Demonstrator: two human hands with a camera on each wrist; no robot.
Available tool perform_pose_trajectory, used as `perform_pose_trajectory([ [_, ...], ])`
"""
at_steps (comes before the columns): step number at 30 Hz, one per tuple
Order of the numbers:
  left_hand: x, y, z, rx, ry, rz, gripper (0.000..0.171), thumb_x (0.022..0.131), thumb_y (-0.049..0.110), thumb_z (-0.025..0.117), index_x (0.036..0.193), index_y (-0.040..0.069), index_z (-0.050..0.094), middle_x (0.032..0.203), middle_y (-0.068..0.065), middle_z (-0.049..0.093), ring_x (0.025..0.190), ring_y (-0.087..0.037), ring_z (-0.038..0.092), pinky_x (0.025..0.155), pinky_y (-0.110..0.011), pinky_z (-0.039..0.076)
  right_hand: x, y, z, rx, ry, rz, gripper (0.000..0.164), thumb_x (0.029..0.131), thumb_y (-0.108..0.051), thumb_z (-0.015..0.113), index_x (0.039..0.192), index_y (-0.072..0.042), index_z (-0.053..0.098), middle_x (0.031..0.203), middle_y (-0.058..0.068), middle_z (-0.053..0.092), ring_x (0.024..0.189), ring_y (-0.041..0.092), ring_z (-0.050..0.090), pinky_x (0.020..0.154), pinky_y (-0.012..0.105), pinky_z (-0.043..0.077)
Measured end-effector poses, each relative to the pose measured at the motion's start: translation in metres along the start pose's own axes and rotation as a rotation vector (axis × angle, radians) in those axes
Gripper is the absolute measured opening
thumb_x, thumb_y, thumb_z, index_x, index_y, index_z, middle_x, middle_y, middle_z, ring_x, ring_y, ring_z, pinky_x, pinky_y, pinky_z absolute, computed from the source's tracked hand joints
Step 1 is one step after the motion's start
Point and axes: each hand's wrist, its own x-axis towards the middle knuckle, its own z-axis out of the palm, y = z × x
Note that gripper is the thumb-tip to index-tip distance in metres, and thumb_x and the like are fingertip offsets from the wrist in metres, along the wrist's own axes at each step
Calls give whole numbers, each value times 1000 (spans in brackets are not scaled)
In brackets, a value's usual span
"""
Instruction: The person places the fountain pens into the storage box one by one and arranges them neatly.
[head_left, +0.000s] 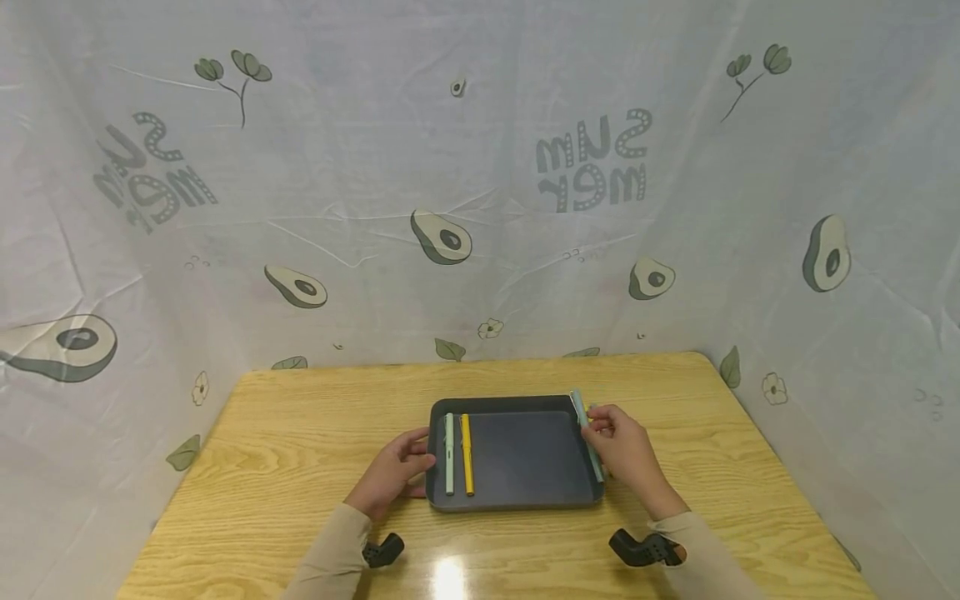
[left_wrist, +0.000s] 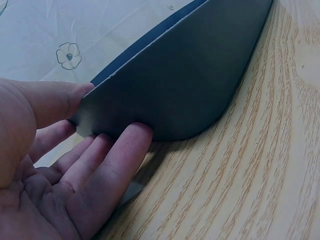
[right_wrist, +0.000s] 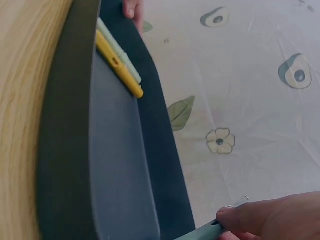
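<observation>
One mint pen (head_left: 450,467) and one yellow pen (head_left: 468,467) lie by the left edge of the tray (head_left: 528,458) — my left hand (head_left: 393,468) grips there, my right hand (head_left: 627,450) pinches a blue-green pen (head_left: 595,461) at the right.

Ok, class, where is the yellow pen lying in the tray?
In the head view, the yellow pen lies toward the left of the dark tray, just right of a pale green pen.

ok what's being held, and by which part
The right hand holds a blue-green pen near its middle; the left hand holds the tray by its left side.
</observation>
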Motion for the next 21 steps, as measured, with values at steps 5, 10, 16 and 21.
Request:
perform_pose_trajectory([
  [5,0,-1,0,-2,1,0,62,103,14,65,158,5,38,146,-24,52,116,-26,64,79,-46,63,2,-7,3,24,-3,7,35,100,-9,68,133,1,62,108,14,68,88,21,66,61,29,57],
  [10,0,-2,0,2,11,-1,62,103,14,66,158,5,39,145,-24,53,115,-27,64,79,-47,63,3,-14,11,69,-43,10,32,99,-8,69,130,-1,64,105,11,65,85,18,64,63,32,59],
  [16,0,-1,0,13,12,-3,62,102,15,67,157,5,39,145,-24,53,116,-27,64,80,-47,63,2,-19,30,111,-88,7,31,98,-5,69,128,0,65,101,8,65,80,17,64,60,33,58],
  [21,0,-1,0,14,11,-4,62,103,14,66,157,4,39,144,-25,53,115,-27,64,79,-47,63,2,-25,50,146,-100,14,28,96,-3,71,124,0,67,98,9,66,76,16,64,59,35,59],
])
